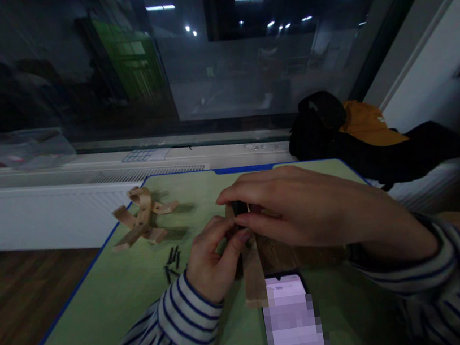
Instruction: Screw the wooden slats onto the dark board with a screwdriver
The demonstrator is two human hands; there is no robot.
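Observation:
My left hand [216, 257] is closed, its thumb and fingertips pinched together at a wooden strip [253, 275]. What sits inside that pinch is mostly hidden. My right hand [290, 204] reaches in from the right, with its thumb and fingers closed around a small dark object [239, 208] just above the left fingertips. Its kind does not show. Beneath the right hand lies a brown wooden board [284, 253], partly covered. Several dark screws [173, 256] lie on the green table left of my left hand.
A curved wooden assembly [142, 216] stands at the far left of the green table [198, 191]. A phone [291, 318] with a lit screen lies near me. Black clothing [321, 125] and an orange cap [370, 121] rest on the windowsill. A clear plastic container [25, 150] stands at left.

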